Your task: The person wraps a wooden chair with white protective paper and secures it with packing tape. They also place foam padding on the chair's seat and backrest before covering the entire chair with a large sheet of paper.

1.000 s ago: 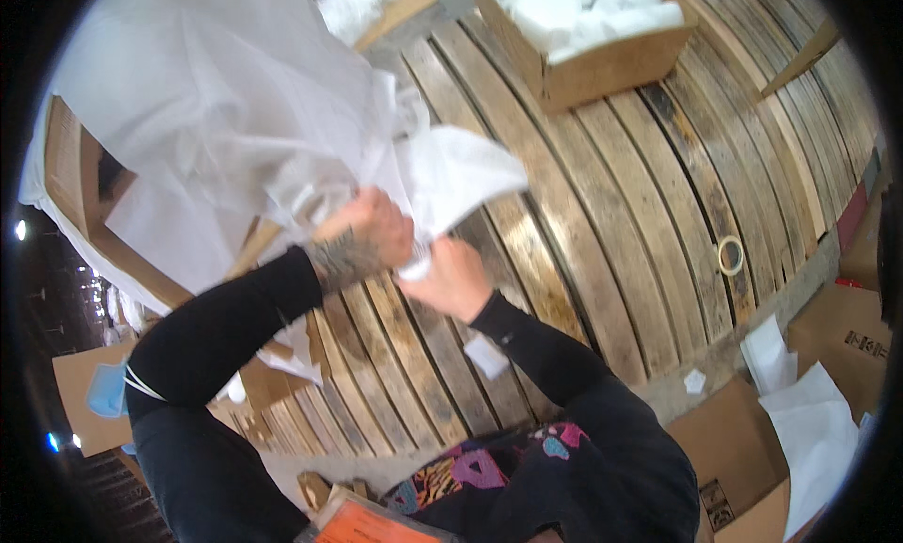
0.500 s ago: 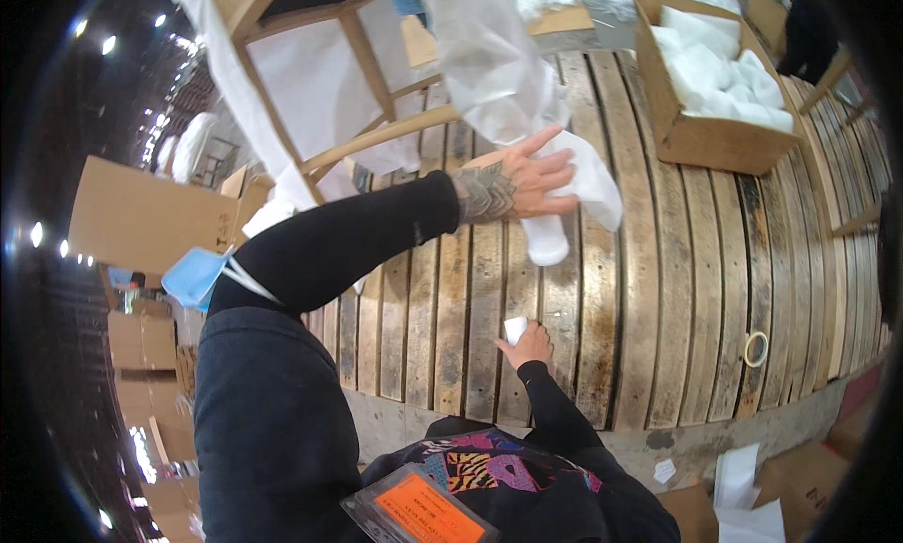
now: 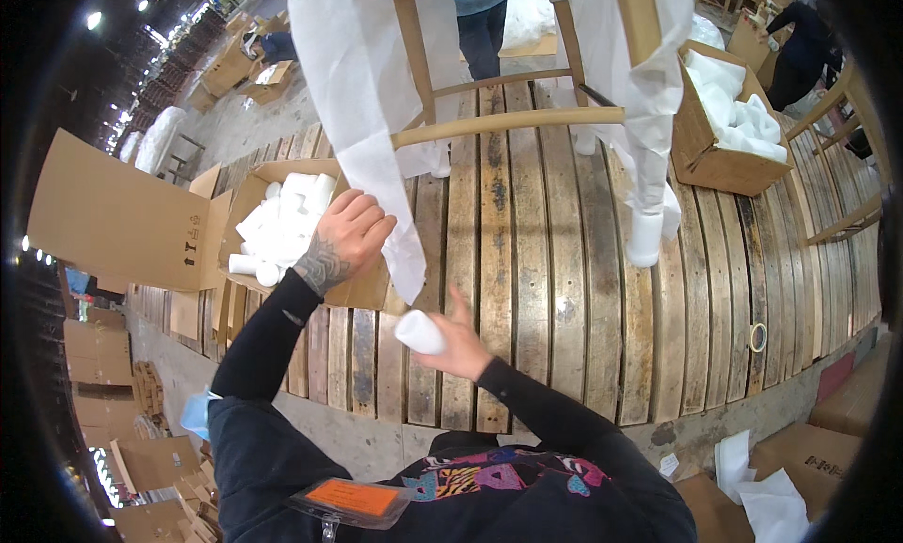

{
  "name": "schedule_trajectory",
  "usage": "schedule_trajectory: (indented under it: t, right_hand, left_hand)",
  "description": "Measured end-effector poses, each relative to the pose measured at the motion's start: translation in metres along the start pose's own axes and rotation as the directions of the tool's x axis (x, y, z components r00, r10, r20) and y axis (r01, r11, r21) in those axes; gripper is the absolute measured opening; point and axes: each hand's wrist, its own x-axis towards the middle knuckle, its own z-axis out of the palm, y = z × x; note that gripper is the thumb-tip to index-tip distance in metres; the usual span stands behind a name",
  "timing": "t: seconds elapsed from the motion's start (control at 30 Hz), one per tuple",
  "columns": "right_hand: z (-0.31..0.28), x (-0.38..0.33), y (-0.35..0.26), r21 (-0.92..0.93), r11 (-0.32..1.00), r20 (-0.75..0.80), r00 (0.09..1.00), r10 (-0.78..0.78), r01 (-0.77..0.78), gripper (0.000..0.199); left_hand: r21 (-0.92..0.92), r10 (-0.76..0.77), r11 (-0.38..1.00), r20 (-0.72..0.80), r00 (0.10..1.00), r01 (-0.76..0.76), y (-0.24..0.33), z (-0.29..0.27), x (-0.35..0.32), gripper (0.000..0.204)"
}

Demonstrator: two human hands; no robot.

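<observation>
Boxes (image 3: pixel 282 261) (image 3: pixel 720 134) of foam rolls flank wrapped chair (image 3: pixel 513 124).

Left hand (image 3: pixel 350 234) moved off the bunched white wrap, now up by the hanging sheet (image 3: pixel 362 119), beside the box of rolls (image 3: pixel 282 225). Right hand (image 3: pixel 458 341) lifted from the table slats (image 3: pixel 527 289), now holding a small white roll (image 3: pixel 419 332).

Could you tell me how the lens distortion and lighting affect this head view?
Head view: fisheye bends the wooden slat table boards toward the rim; corners are black vignette; bright lamps glare upper left; the left hand, right hand and white foam roll look sharp and evenly lit.
</observation>
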Motion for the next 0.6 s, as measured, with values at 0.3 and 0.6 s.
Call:
schedule_trajectory:
  t: [0.3, 0.6]
  right_hand:
    - [0.051, 0.073, 0.037, 0.120, 0.938, -0.041, 0.942, 0.333, -0.326, 0.066]
    - [-0.008, 0.067, 0.088, -0.083, 0.891, -0.316, 0.860, 0.401, -0.446, 0.052]
  left_hand:
    - [0.248, 0.361, 0.862, 0.314, 0.878, -0.443, -0.062, 0.036, 0.003, 0.036]
    - [0.420, 0.386, 0.660, 0.521, 0.761, -0.622, -0.104, 0.055, 0.038, 0.008]
